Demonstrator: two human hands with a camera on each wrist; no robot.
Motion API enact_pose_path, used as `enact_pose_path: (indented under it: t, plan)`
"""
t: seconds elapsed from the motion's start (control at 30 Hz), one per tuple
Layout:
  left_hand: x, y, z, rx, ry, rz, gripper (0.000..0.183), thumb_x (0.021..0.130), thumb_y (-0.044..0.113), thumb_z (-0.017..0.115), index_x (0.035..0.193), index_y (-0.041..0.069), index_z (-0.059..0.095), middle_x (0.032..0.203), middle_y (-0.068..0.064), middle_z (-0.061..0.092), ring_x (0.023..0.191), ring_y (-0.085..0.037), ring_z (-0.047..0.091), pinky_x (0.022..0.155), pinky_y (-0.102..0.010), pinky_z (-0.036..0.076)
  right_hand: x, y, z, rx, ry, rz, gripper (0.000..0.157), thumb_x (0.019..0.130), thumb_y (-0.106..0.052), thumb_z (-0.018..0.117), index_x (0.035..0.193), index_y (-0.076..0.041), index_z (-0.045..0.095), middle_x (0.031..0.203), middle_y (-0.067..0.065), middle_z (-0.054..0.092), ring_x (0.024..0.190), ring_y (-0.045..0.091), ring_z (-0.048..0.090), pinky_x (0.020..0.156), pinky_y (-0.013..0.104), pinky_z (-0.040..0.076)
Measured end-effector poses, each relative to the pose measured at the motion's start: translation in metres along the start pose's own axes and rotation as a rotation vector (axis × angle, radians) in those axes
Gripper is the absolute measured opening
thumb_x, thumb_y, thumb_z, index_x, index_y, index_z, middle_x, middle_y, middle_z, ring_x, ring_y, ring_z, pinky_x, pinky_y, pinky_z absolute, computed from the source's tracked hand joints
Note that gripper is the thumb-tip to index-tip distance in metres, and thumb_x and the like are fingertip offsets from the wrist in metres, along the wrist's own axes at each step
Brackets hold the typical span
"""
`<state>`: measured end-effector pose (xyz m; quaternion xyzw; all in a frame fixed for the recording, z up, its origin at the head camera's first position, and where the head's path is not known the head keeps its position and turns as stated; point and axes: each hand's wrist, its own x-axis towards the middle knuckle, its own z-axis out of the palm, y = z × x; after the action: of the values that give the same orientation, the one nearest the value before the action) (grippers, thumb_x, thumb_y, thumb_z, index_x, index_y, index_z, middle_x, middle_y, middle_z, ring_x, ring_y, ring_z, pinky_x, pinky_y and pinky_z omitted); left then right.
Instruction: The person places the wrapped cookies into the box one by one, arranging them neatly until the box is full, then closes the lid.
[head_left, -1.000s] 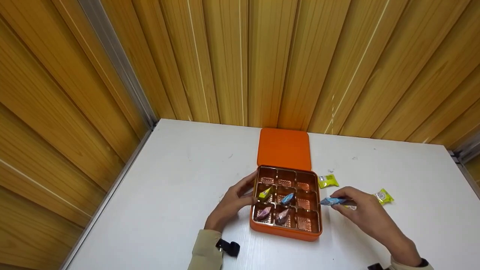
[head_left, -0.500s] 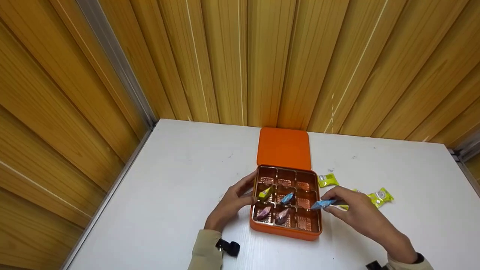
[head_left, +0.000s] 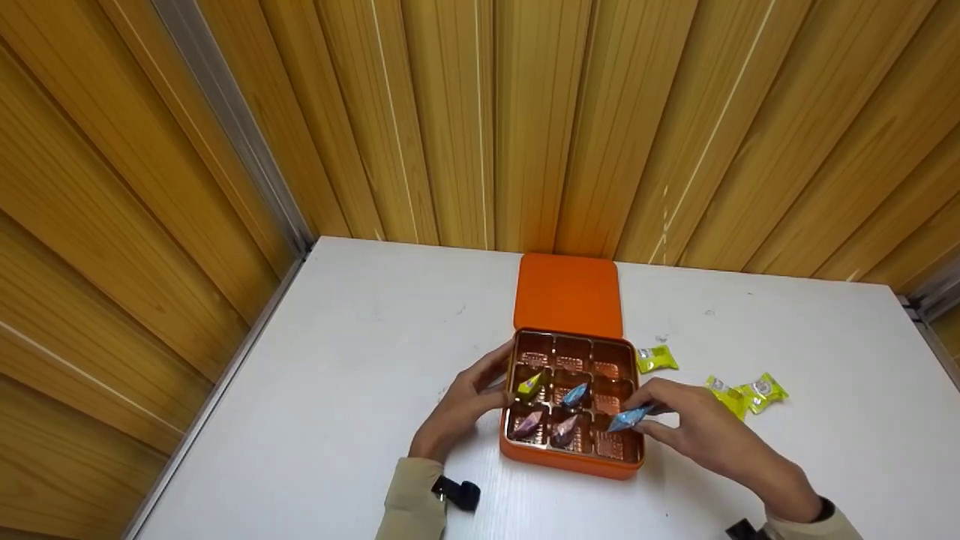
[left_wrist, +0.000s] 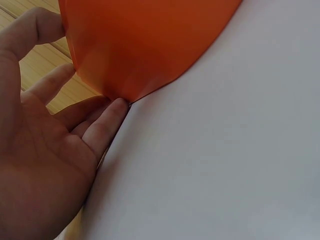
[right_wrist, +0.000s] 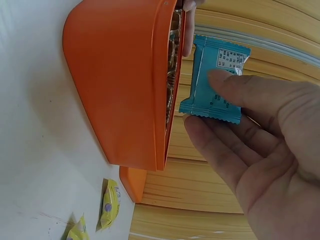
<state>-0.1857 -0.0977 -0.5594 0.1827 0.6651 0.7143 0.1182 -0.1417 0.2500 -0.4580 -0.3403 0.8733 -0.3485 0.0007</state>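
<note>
An orange tin [head_left: 570,466] with a nine-compartment insert stands on the white table. My left hand [head_left: 469,409] holds its left side, thumb at the rim; in the left wrist view the fingertips [left_wrist: 120,107] touch the tin's wall. My right hand [head_left: 694,424] pinches a blue wrapped candy [right_wrist: 212,82] between thumb and fingers, over the front right compartment. A green candy [head_left: 529,386] is in the middle-left compartment and a blue candy [head_left: 575,395] in the centre one. Pinkish candies [head_left: 528,425] stand in the front left and front middle compartments.
Behind the tin lies its orange lid [head_left: 568,292], near the wood-panelled wall [head_left: 555,135]. To the right are a yellow-green candy [head_left: 657,358] by the tin's edge and two more overlapping yellow-green candies [head_left: 763,392] beyond my right hand. A metal rail [head_left: 240,135] runs at the left.
My right hand has moved left with the blue candy, from beside the tin to over its front right compartment. My left hand has stayed at the tin.
</note>
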Motion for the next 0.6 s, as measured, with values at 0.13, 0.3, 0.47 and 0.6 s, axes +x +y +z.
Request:
enact_pose_path:
  t: [0.13,0.3,0.47,0.6]
  plan:
    - [0.0004,-0.0005,-0.0012,-0.004,-0.01,0.018,0.081,0.095,0.004,0.073,0.166,0.023,0.04,0.165,-0.009,0.044,0.149,-0.027,0.043,0.121,-0.039,0.04,0.0008,-0.0003,0.001,0.01,-0.037,0.003,0.036,0.086,0.004,0.084,0.108,-0.02,0.07,0.103,-0.012,0.072,0.093,0.011,0.072,0.081,0.038,0.065]
    - [0.0017,-0.0002,-0.0021,-0.015,-0.032,0.052,0.083,0.094,-0.003,0.071,0.167,0.017,0.037,0.166,-0.012,0.042,0.151,-0.03,0.041,0.122,-0.037,0.039,0.0033,0.0011,0.0032,0.041,-0.062,-0.051,0.035,0.087,0.004,0.084,0.109,-0.018,0.07,0.103,-0.007,0.073,0.094,0.015,0.074,0.08,0.039,0.065]
    - [0.002,-0.0002,-0.0013,-0.003,-0.017,0.033,0.081,0.094,0.002,0.072,0.166,0.02,0.039,0.165,-0.008,0.044,0.15,-0.026,0.042,0.121,-0.037,0.04,0.0059,0.0036,0.0073,0.027,-0.068,-0.127,0.035,0.085,0.005,0.085,0.108,-0.015,0.069,0.101,-0.003,0.074,0.09,0.014,0.074,0.075,0.035,0.065]
    - [0.0023,-0.001,-0.0018,-0.004,-0.023,0.042,0.082,0.094,-0.001,0.071,0.166,0.019,0.039,0.165,-0.009,0.043,0.15,-0.027,0.042,0.121,-0.037,0.04,0.0063,0.0032,0.0091,0.019,-0.092,-0.116,0.033,0.086,0.005,0.084,0.108,-0.014,0.068,0.101,-0.003,0.073,0.09,0.013,0.073,0.074,0.035,0.065]
